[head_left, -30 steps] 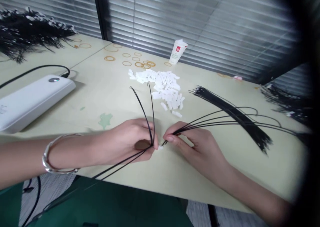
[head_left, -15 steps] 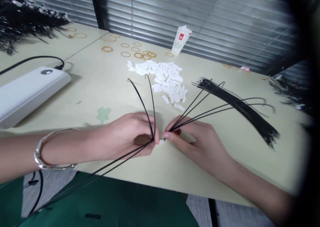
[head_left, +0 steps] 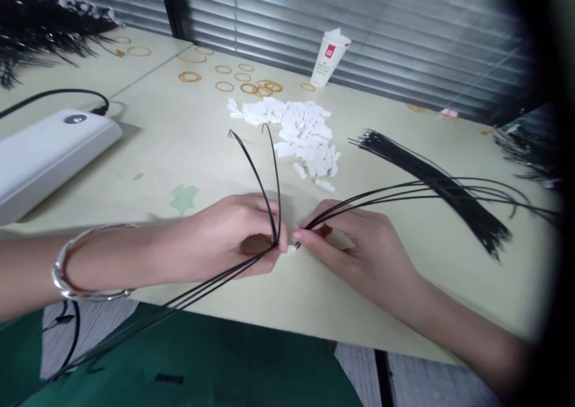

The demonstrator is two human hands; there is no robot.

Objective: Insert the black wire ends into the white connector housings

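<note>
My left hand (head_left: 242,234) is closed in a pinch on several black wires (head_left: 215,282); some rise from the fingers, others trail down over the green cloth. A small white connector (head_left: 291,248) sticks out between its fingertips and those of my right hand (head_left: 348,233). That right hand pinches more black wires (head_left: 381,196), which stretch off to the right, their tips at the connector. Behind the hands lies a pile of white connectors (head_left: 305,131). A bundle of black wires (head_left: 431,182) rests beyond my right hand.
A white power bank (head_left: 54,155) with a cable lies at the left. Rubber bands (head_left: 260,88) and a white paper cup (head_left: 330,58) stand near the blinds. Dark wire heaps (head_left: 40,27) sit at the back left and far right. Green cloth (head_left: 224,365) hangs below the table edge.
The wires in my right hand now reach farther right and lie closer together; their tips meet the white connector. More wires trail from my left hand. The view has shifted slightly.
</note>
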